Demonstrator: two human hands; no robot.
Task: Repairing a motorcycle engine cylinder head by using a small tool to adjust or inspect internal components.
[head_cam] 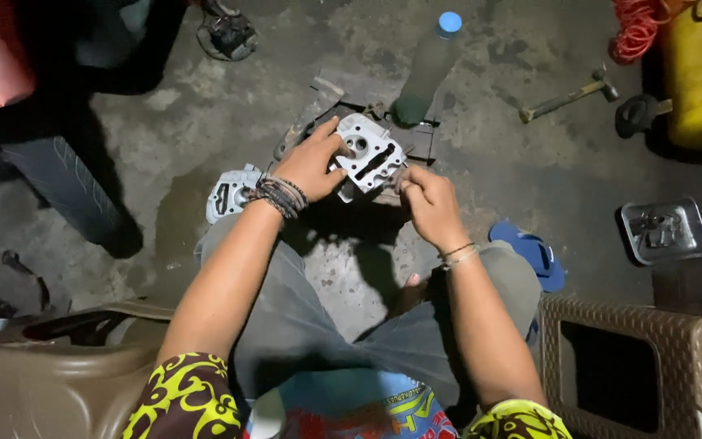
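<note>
Concrete floor; hands [367, 183] grip cylinder head [370, 154], underside hidden.

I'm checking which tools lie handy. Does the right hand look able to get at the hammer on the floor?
Probably not without leaning: the right hand is busy at the metal engine part, and the hammer lies well off to the right on bare concrete. Nothing blocks the way.

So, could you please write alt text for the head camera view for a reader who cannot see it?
Seen from above, a seated person's left hand and right hand hold a grey metal engine part over a stained concrete floor. A plastic bottle, a hammer and a metal tray lie around.
</note>
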